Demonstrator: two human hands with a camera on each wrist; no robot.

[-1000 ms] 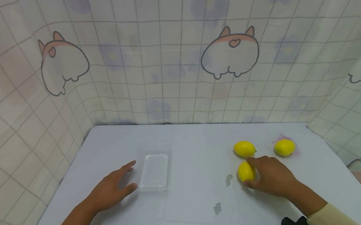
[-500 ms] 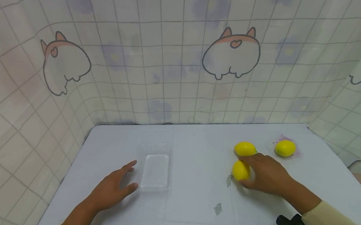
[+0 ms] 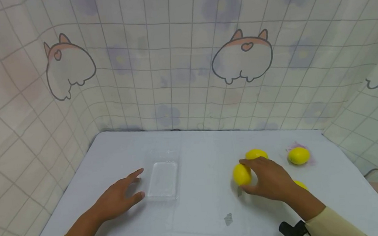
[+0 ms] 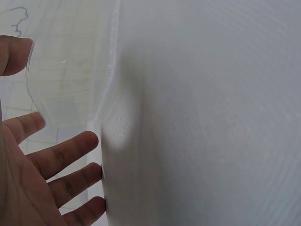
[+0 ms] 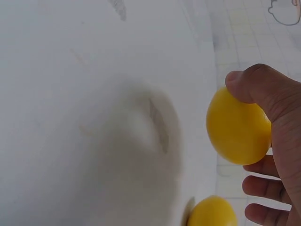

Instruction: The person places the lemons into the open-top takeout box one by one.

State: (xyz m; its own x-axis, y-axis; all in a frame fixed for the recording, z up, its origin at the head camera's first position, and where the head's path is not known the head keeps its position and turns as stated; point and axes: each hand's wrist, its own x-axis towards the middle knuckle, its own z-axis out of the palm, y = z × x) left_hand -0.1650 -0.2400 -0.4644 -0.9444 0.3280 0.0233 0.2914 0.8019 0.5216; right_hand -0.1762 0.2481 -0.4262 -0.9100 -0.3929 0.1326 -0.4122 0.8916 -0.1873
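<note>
My right hand (image 3: pixel 270 180) pinches a yellow lemon (image 3: pixel 241 174) between thumb and fingers. In the right wrist view the held lemon (image 5: pixel 239 126) shows the thumb across its upper side, with the table below. A second lemon (image 3: pixel 256 154) lies just behind that hand, partly covered by it. Another lemon (image 3: pixel 300 184) peeks out from behind the right wrist. To the left stands a clear plastic container (image 3: pixel 163 181). My left hand (image 3: pixel 115 198) is spread beside its left side. In the left wrist view, thumb and index fingertips are right at the container's edge (image 4: pixel 29 84).
One more lemon (image 3: pixel 299 155) lies at the back right over a pinkish stain. Grey worn patches (image 3: pixel 228 219) mark the white table (image 3: pixel 199 206) in front. A tile-patterned curtain (image 3: pixel 184 59) encloses the back and sides.
My right hand has moved left with the lemon and lifted it off the table. A lemon behind the right wrist has come into view. My left hand stays in place.
</note>
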